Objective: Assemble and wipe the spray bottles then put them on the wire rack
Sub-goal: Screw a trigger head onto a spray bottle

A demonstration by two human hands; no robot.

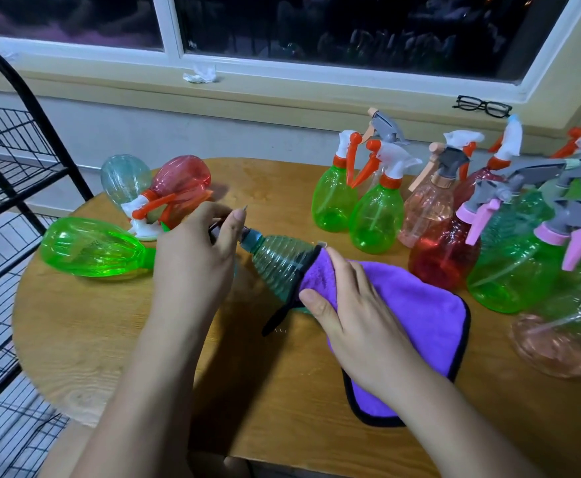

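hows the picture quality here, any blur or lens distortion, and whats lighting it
Head view: the wide lens bows the window frame and sill; the bottles at the right edge are smeared, while the left hand, right hand, cloth and teal bottle are sharp; the panes are dark, so light is indoor, glinting on the lying green bottle.

A white-framed window (351, 25) shows darkness outside, above a cream sill (282, 85) holding black eyeglasses (483, 106) and a crumpled tissue (200, 74). Below, a pale wall (185, 132) stands behind a round wooden bench (103, 339).
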